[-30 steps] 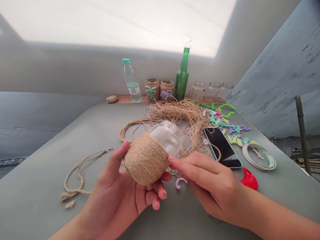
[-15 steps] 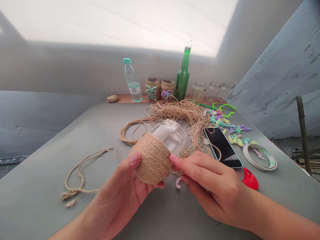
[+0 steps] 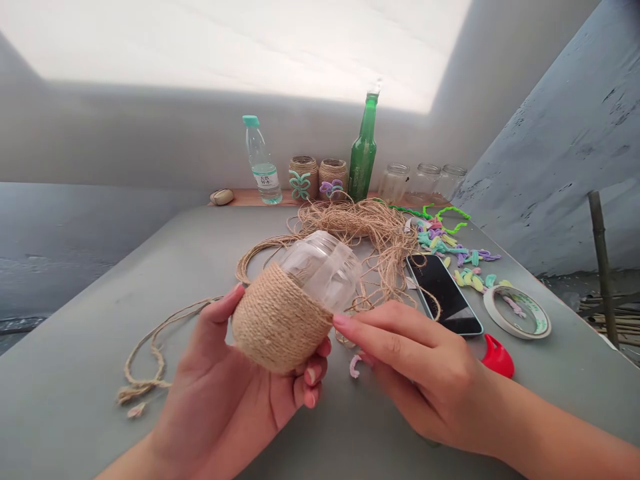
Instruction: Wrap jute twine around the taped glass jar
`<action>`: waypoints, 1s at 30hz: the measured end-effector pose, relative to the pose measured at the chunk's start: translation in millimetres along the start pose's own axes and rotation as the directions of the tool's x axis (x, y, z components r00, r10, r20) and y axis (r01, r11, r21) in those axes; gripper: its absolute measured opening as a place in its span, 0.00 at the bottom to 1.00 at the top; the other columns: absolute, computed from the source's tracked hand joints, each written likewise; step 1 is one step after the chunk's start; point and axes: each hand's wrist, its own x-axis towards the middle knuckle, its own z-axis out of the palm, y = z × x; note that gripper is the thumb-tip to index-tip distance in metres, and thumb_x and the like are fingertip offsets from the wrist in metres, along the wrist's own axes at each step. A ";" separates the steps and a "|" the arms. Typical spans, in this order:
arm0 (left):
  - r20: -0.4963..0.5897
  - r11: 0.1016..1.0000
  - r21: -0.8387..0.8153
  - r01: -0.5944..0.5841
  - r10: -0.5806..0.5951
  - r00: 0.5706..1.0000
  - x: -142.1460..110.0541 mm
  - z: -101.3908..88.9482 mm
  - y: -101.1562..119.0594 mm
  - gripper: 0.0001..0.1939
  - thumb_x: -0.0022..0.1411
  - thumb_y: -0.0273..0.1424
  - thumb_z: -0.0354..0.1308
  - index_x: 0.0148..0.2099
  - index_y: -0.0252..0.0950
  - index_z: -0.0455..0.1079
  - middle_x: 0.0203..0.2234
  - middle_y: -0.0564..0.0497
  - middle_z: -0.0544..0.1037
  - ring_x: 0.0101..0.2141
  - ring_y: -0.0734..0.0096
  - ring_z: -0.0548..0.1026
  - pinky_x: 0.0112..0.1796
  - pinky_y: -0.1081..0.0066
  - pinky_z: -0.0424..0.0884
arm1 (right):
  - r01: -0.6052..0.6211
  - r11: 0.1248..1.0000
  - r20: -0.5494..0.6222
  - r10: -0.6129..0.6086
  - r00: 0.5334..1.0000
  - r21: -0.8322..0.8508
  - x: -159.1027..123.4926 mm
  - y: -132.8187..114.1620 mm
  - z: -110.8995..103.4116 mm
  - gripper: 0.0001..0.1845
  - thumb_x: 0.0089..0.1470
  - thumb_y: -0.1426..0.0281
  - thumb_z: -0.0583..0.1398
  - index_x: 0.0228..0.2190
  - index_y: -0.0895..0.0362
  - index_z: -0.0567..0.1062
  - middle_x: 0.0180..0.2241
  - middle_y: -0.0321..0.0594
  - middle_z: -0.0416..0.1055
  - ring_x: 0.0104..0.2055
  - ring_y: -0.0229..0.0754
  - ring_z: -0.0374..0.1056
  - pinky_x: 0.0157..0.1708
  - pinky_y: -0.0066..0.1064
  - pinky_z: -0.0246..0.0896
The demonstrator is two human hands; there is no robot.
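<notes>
Tan jute twine (image 3: 275,320) circles the lower half of a clear glass jar (image 3: 323,270), its upper half bare, and the jar sits tilted in the left hand (image 3: 225,380), about the middle of the view above the desk (image 3: 75,360). That hand is curled around the wrapped part, with the fingers under it and the thumb up its side. The right hand (image 3: 420,367) is not gripping: its fingers lie straight and close together, and the index fingertip (image 3: 337,321) reaches the edge of the band, though whether it touches is hard to tell.

Judging by the bare glass, the winding looks about half done and paused for a check. The next move calls for finding the working end of the twine and laying fresh turns tight against the top row.

A loose twine length (image 3: 143,363) lies left of the hands, and a pink curl (image 3: 354,365) lies just beyond the right fingers. Farther right are a red cap (image 3: 497,357), a phone (image 3: 443,293) and a tape roll (image 3: 517,312). Behind the jar sprawls a twine heap (image 3: 350,230), beside colourful pipe-cleaner pieces (image 3: 450,250). At the back, a wooden shelf (image 3: 250,197) holds a water bottle (image 3: 261,163), twine-wrapped jars (image 3: 303,177), a green bottle (image 3: 363,150) and bare jars (image 3: 425,183).
</notes>
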 end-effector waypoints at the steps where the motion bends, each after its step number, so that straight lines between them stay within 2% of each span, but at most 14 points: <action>1: 0.003 1.000 0.003 0.010 -0.010 1.000 -0.1 0.5 -0.6 0.35 0.66 0.56 0.56 0.50 0.27 0.83 0.35 0.34 0.85 0.34 0.56 0.83 0.38 0.64 0.83 | 0.000 1.000 -0.002 0.000 1.000 0.003 0.1 0.0 -0.1 0.32 0.64 0.87 0.57 0.67 0.65 0.68 0.56 0.51 0.77 0.56 0.43 0.73 0.57 0.35 0.73; 3: -0.010 1.000 0.013 -0.021 0.021 1.000 -0.3 1.0 -1.4 0.32 0.66 0.54 0.57 0.51 0.30 0.83 0.37 0.35 0.86 0.36 0.54 0.83 0.38 0.62 0.83 | 0.001 1.000 -0.003 -0.001 1.000 0.018 0.3 -0.2 -0.3 0.32 0.64 0.88 0.57 0.67 0.64 0.69 0.55 0.51 0.77 0.56 0.43 0.72 0.57 0.35 0.73; 7: -0.132 0.980 0.064 -0.188 0.195 0.972 -0.7 -0.6 0.2 0.19 0.64 0.46 0.63 0.52 0.44 0.81 0.43 0.43 0.86 0.38 0.51 0.83 0.38 0.56 0.84 | -0.002 1.000 0.000 0.002 1.000 0.027 -0.5 0.9 -0.3 0.31 0.65 0.87 0.57 0.67 0.65 0.70 0.54 0.50 0.78 0.55 0.43 0.72 0.56 0.33 0.73; 10: -0.139 0.957 0.157 -0.246 0.268 0.953 0.3 -0.3 2.9 0.20 0.63 0.44 0.64 0.54 0.43 0.81 0.43 0.42 0.86 0.37 0.50 0.82 0.35 0.55 0.85 | -0.020 0.999 -0.011 0.020 1.000 0.042 -1.5 4.9 0.7 0.31 0.65 0.87 0.57 0.67 0.64 0.69 0.54 0.51 0.77 0.53 0.42 0.73 0.54 0.32 0.73; 14: -0.092 0.945 0.243 -0.220 0.248 0.964 1.8 1.1 3.8 0.20 0.67 0.42 0.61 0.54 0.37 0.81 0.45 0.41 0.86 0.40 0.50 0.82 0.36 0.56 0.85 | -0.029 0.999 -0.045 0.031 0.998 0.039 -1.7 8.6 1.4 0.32 0.65 0.86 0.58 0.68 0.64 0.69 0.51 0.49 0.77 0.51 0.42 0.73 0.52 0.33 0.72; 18: -0.046 0.919 0.326 -0.222 0.250 0.967 1.5 -5.8 2.5 0.17 0.68 0.45 0.62 0.52 0.43 0.82 0.43 0.48 0.88 0.40 0.57 0.83 0.38 0.63 0.85 | 0.008 1.000 -0.033 -0.008 0.999 0.025 -2.0 3.9 -1.2 0.30 0.65 0.87 0.57 0.65 0.64 0.72 0.50 0.49 0.78 0.50 0.42 0.73 0.50 0.34 0.73; 22: 0.041 0.881 0.453 -0.135 0.131 0.991 0.5 -17.5 3.5 0.19 0.70 0.45 0.59 0.55 0.44 0.82 0.45 0.49 0.88 0.41 0.59 0.84 0.43 0.67 0.83 | 0.037 0.999 -0.043 -0.037 0.998 -0.002 -1.0 -0.5 -5.3 0.25 0.65 0.87 0.58 0.61 0.67 0.76 0.45 0.49 0.80 0.46 0.42 0.72 0.46 0.36 0.73; 26: 0.114 0.840 0.524 -0.143 0.097 0.989 2.1 -20.3 4.1 0.20 0.67 0.44 0.63 0.58 0.44 0.82 0.50 0.47 0.88 0.45 0.52 0.84 0.46 0.64 0.81 | 0.049 0.999 -0.018 -0.050 0.999 -0.014 0.5 0.4 -7.8 0.25 0.66 0.86 0.57 0.61 0.67 0.76 0.45 0.49 0.80 0.46 0.43 0.72 0.48 0.36 0.73; 28: 0.111 0.836 0.523 -0.167 0.127 0.986 1.6 -17.5 4.2 0.20 0.70 0.44 0.59 0.55 0.42 0.84 0.47 0.45 0.89 0.44 0.49 0.85 0.45 0.62 0.82 | 0.065 0.998 -0.005 -0.065 0.998 -0.026 0.6 2.3 -8.8 0.26 0.66 0.86 0.56 0.62 0.67 0.75 0.47 0.49 0.80 0.48 0.43 0.73 0.50 0.36 0.73; 30: 0.084 0.864 0.452 -0.219 0.203 0.976 -1.8 -14.6 5.7 0.22 0.70 0.45 0.55 0.53 0.41 0.85 0.45 0.43 0.90 0.44 0.46 0.85 0.44 0.59 0.83 | 0.066 0.996 -0.044 -0.069 0.997 -0.067 0.7 5.7 -10.5 0.27 0.66 0.87 0.56 0.63 0.66 0.73 0.49 0.49 0.80 0.51 0.42 0.74 0.53 0.35 0.72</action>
